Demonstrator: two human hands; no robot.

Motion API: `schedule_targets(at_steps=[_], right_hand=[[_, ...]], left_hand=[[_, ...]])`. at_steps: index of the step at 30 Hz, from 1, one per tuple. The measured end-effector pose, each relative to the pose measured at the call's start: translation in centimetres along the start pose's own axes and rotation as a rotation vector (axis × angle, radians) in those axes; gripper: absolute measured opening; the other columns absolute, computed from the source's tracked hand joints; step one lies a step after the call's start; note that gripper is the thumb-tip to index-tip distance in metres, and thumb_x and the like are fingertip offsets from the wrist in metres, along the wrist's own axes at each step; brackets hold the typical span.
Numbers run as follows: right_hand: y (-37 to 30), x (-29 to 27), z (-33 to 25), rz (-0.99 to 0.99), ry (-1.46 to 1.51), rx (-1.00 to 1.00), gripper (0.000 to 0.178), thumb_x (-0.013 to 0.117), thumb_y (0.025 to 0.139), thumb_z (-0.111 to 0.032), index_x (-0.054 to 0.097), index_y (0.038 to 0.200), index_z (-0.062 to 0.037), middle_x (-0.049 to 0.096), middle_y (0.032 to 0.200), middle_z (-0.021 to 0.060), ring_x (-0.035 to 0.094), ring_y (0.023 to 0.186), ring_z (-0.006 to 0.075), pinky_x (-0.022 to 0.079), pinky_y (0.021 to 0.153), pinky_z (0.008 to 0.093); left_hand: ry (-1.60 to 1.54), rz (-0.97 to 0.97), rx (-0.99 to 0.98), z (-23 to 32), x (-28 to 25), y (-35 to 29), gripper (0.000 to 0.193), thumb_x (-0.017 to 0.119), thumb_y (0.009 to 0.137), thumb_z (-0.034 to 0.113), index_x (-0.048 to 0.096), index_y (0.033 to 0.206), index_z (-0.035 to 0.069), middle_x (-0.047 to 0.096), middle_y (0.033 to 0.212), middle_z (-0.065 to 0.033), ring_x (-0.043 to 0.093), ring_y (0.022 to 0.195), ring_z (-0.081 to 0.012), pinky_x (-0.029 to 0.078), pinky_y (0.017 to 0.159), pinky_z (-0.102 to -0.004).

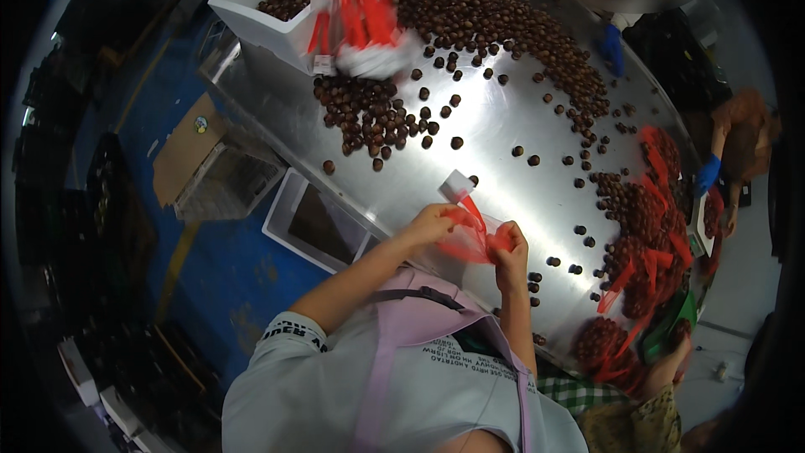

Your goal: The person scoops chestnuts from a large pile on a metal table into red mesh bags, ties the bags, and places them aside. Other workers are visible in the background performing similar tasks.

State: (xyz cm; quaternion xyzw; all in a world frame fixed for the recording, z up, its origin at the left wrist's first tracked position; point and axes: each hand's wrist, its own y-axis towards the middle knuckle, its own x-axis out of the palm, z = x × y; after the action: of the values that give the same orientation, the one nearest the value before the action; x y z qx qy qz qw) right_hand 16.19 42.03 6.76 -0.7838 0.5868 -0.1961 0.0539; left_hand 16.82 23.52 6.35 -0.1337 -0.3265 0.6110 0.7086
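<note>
Between my two hands is a red net bag (468, 243), its mesh thin and stretched out, with a white label (457, 186) at the far end of its red strip. My left hand (432, 228) pinches one side of the netting. My right hand (508, 253) has its fingers closed on the other side. No nuts show inside the mesh. Both hands are over the near edge of a metal table (495, 180). Loose brown chestnuts (360, 113) lie in a patch beyond my left hand, and a few are scattered right of my right hand.
A white bin (260, 29) of chestnuts stands far left, with a bundle of empty red net bags (356, 0) at its corner. Filled red net bags (658, 235) are heaped at right, near other people's hands. A white crate (285, 226) and cardboard box (222, 168) stand below left.
</note>
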Motion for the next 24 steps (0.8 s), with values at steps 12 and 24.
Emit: schedule_targets(at_steps=[12,24], right_hand=[[2.8,3.9,-1.3,0.189,0.473,0.196,0.013,0.038,0.086,-0.007,0.048,0.078,-0.0067,0.041,0.058,-0.0044,0.035,0.044,0.0055,0.028,0.038,0.0181],[5.7,6.5,-1.8,-0.222,0.945,0.405,0.013,0.045,0.086,-0.014,0.049,0.083,-0.002,0.023,0.051,-0.0057,0.021,0.042,0.0042,0.019,0.037,0.0173]], left_hand=[[0.538,0.391,0.369,-2.0,-2.0,-1.2,0.018,0.058,0.076,0.016,0.057,0.082,-0.001,0.06,0.066,-0.009,0.055,0.055,-0.0203,0.046,0.055,-0.0286],[-0.471,-0.018,0.045,0.7,-7.8,-3.7,0.02,0.044,0.087,0.016,0.045,0.068,0.01,0.027,0.05,0.0069,0.02,0.037,-0.0032,0.017,0.034,-0.0182]])
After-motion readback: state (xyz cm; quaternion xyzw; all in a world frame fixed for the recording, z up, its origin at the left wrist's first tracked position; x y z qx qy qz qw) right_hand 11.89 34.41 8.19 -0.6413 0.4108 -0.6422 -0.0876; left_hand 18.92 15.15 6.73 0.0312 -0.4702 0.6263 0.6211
